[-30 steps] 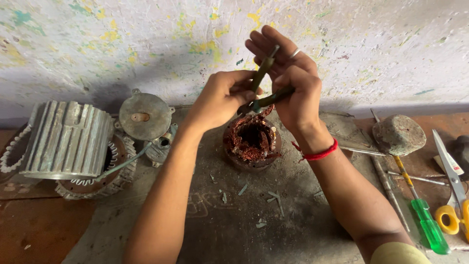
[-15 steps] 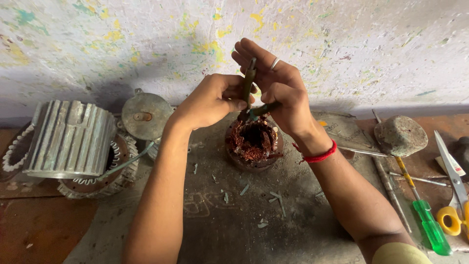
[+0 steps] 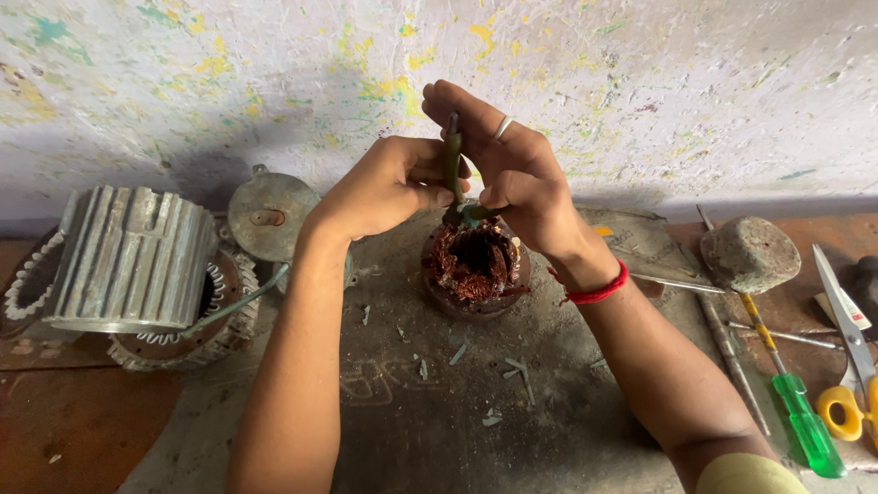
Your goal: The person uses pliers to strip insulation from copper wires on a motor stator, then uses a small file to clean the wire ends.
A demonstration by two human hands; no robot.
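Pinching a slim green rod (image 3: 453,160) between thumb and forefinger, my left hand (image 3: 389,187) holds it upright over the stator (image 3: 476,265), a round core packed with copper-brown windings that sits on the grey worktop (image 3: 412,421) just below both hands. My right hand (image 3: 517,178) is curled around the same rod from the other side, fingers pressed together near its lower end, a ring on one finger and a red thread at the wrist. The rod's tip meets the top of the windings; whether it is already in a slot I cannot tell.

I judge this to be the step of working the rod down into the coil pack. The move in hand calls for a steady vertical line and light pressure, so the wire is not scraped.

Pale scraps (image 3: 512,370) lie scattered on the worktop in front of the core. To the left stand a ribbed metal housing (image 3: 128,256) and a round end cover (image 3: 270,215). To the right lie a stone-headed hammer (image 3: 750,252), a green-handled screwdriver (image 3: 805,425) and yellow-handled scissors (image 3: 846,366).
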